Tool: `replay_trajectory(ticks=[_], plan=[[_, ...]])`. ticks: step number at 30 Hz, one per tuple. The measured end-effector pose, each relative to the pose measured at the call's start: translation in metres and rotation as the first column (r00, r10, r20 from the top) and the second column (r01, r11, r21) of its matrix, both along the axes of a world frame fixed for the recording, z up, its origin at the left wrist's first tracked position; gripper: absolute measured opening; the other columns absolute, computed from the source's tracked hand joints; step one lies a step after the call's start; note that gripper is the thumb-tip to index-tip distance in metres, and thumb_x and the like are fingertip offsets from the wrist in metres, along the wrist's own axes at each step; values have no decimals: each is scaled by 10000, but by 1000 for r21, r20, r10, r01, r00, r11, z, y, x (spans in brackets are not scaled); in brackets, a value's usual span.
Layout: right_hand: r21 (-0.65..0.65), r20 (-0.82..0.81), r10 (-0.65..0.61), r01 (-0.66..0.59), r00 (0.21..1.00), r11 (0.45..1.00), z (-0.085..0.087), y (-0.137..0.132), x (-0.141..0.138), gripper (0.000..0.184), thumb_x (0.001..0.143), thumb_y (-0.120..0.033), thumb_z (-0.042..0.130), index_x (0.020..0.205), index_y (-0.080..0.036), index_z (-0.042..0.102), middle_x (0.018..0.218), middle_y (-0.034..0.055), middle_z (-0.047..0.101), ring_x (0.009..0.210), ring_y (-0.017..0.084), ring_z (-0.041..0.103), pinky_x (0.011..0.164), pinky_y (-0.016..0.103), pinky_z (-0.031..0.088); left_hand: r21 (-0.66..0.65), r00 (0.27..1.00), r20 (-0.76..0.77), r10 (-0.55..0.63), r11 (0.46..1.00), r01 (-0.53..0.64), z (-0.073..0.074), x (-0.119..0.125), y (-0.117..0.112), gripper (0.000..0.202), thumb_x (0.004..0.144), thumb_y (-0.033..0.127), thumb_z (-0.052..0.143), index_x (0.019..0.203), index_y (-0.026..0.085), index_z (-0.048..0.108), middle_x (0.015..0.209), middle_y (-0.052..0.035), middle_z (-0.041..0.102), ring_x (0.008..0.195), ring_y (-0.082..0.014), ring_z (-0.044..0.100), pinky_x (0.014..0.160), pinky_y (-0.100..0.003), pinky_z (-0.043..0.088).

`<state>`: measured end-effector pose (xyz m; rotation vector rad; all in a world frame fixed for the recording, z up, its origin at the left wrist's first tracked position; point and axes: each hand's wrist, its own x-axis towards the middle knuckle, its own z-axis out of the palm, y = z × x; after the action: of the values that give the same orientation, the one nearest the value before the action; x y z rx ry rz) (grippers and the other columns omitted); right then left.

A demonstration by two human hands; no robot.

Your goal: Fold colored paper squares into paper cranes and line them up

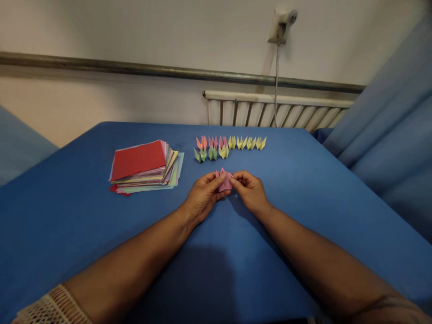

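A small folded pink paper piece (224,180) is pinched between both of my hands above the blue table (67,216). My left hand (203,195) grips its left side with fingers curled. My right hand (250,191) pinches its right side. Beyond my hands, several finished folded paper figures (229,146) in pink, green and yellow stand in two short rows. A stack of coloured paper sheets (145,167) with a red sheet on top lies to the left of my hands.
A white radiator (273,110) and a metal rail (135,69) run along the wall behind the table. Blue fabric (391,130) hangs at the right. A wall socket with a cable (280,24) is above the radiator.
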<state>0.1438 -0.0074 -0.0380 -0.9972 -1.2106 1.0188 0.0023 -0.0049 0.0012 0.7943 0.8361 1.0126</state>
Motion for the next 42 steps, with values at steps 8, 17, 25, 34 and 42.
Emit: replay_trajectory(ticks=[8, 17, 25, 34, 42], plan=[[-81, -81, -80, 73, 994, 994, 11, 4, 8, 261, 696, -437, 695, 726, -191, 613, 653, -21, 605, 600, 113, 532, 622, 262, 446, 32, 1000, -25, 19, 999, -18, -3, -2, 3, 221, 722, 300, 755, 900, 185, 691, 943, -40, 692, 781, -126, 632, 682, -254, 530], [-13, -39, -70, 70, 997, 997, 5, 1, 2, 210, 735, -379, 692, 792, -206, 589, 651, -33, 583, 599, 117, 534, 596, 259, 442, 93, 989, -141, 54, 995, -41, -6, 3, 2, 291, 602, 257, 826, 796, 153, 637, 780, -3, 674, 710, -109, 620, 708, -255, 493], [255, 247, -191, 126, 950, 959, 15, -12, 2, 149, 789, -286, 656, 924, -229, 631, 901, 15, 588, 655, 109, 536, 639, 264, 460, 276, 971, -194, 137, 958, -80, -12, 3, 4, 292, 563, 275, 833, 740, 159, 630, 746, 17, 655, 722, -107, 595, 746, -231, 460], [145, 215, -131, 101, 968, 984, 4, -7, 1, 101, 798, -309, 632, 839, -222, 602, 806, 1, 613, 669, 125, 553, 635, 253, 452, 365, 939, -271, 210, 925, -101, -10, 4, 1, 250, 612, 245, 791, 801, 159, 653, 851, -16, 681, 835, -143, 627, 845, -276, 467], [66, 100, 71, -78, 992, 995, -1, 5, 14, 51, 807, -266, 592, 836, -224, 591, 726, -20, 635, 637, 132, 593, 668, 281, 481, 327, 965, -247, 90, 945, -4, -6, -5, 10, 333, 706, 305, 739, 1014, 186, 689, 1085, -76, 680, 924, -167, 623, 795, -279, 481]])
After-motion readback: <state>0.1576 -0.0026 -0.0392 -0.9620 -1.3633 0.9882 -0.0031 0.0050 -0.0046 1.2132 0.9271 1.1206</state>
